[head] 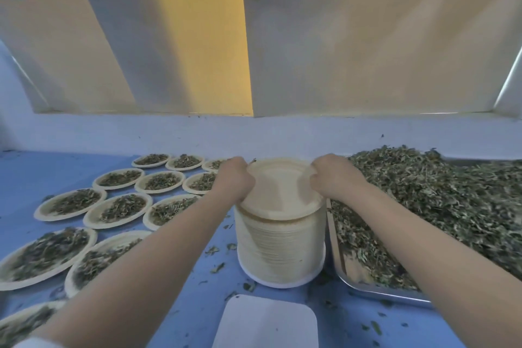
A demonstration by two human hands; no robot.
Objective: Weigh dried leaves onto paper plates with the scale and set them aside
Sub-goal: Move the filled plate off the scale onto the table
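Many filled plates (121, 207) sit aside while both hands, left hand (236, 178) and right hand (333, 178), pinch the top plate (278, 185) off the stack (279, 246), leaves (440, 195) heaped for weighing.

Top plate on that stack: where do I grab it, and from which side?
Probably the raised rim of the top plate, from above at its right edge, where the right hand already pinches it. The plates nest tightly, so the left hand steadies the stack at the opposite rim.
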